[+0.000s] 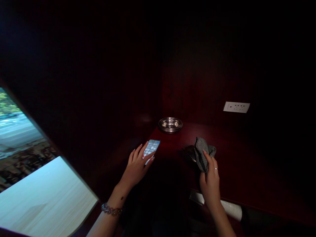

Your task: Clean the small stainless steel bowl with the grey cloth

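My left hand [138, 163] reaches over a phone [153, 144] with a lit screen, its fingers apart and partly covering the phone's lower left side. A beaded bracelet circles that wrist. On the right, a grey textured cloth [201, 149] is bunched in my right hand [210, 177], which wears a ring. Beside the cloth, on its left, lies a dark shiny object [189, 152] that is too dim to make out. Farther back stands a round metal bowl [170, 124] on the dark red surface [195, 128].
A white socket panel [236, 107] is set in the dark back wall. Below the surface's front edge are a white roll [232, 210] and a pale, shiny item [197, 197]. A light wooden surface [44, 200] shows at the lower left, beyond a dark panel.
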The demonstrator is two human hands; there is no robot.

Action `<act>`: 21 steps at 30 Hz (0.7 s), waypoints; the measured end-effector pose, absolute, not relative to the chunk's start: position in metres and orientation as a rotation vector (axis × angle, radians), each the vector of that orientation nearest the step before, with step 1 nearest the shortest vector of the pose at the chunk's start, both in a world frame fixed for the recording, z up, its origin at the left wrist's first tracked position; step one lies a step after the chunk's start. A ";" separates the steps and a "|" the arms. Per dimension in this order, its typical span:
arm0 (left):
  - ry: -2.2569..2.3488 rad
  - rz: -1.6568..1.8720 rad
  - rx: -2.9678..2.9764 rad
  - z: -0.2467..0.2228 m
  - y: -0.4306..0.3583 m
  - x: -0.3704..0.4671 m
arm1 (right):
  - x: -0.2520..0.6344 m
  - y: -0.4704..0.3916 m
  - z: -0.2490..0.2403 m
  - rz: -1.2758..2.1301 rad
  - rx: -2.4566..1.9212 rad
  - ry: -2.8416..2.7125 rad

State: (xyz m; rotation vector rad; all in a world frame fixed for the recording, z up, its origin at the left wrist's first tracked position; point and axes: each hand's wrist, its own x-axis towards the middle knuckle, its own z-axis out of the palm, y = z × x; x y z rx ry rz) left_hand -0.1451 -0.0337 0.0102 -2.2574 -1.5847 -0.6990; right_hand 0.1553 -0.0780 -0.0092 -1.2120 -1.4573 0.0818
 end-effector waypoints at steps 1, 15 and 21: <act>-1.591 -0.691 -2.252 0.010 -0.034 -0.145 | 0.155 -0.078 -0.009 0.081 -1.216 -1.458; -1.591 -0.655 -2.235 0.006 -0.028 -0.146 | 0.156 -0.078 -0.010 0.073 -1.221 -1.464; -1.594 -0.652 -2.232 0.013 -0.016 -0.142 | 0.156 -0.077 -0.010 0.057 -1.212 -1.461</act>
